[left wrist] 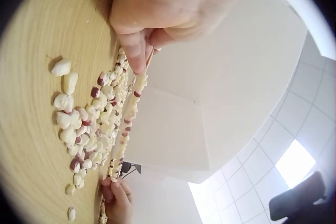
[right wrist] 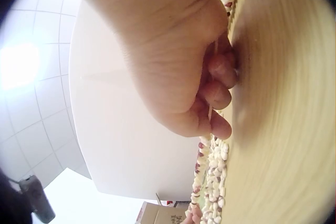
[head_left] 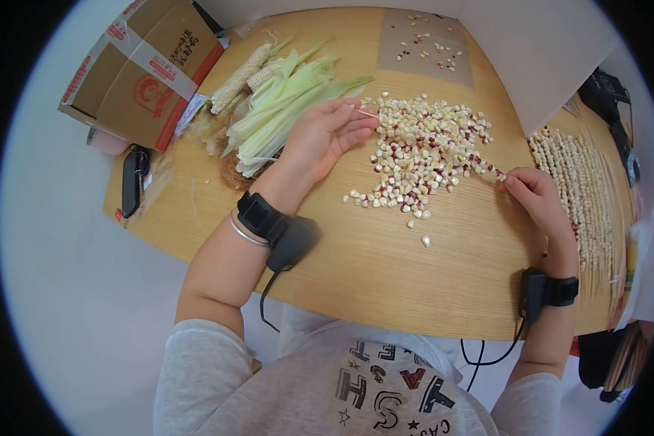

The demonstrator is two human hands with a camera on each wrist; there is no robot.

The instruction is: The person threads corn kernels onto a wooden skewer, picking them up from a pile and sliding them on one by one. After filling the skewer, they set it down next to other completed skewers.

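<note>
A thin wooden skewer threaded with white and dark red corn kernels (left wrist: 127,122) runs between my two hands. My left hand (head_left: 328,139) pinches it near one end between thumb and fingers, with a short bare piece of stick showing. The right hand (head_left: 538,200) grips its other end, low over the table, fingers curled round bare stick in the right wrist view. Beneath the skewer spreads a pile of loose corn kernels (head_left: 414,173), mostly white with some dark red; in the head view the skewer's middle blends into it.
Finished kernel skewers (head_left: 578,196) lie in rows at the right. Corn husks (head_left: 276,123) and pale cobs (head_left: 241,78) sit at the left by a cardboard box (head_left: 138,80). A plastic sheet (head_left: 429,54) with scattered kernels lies at the back, beside a white panel (head_left: 519,58).
</note>
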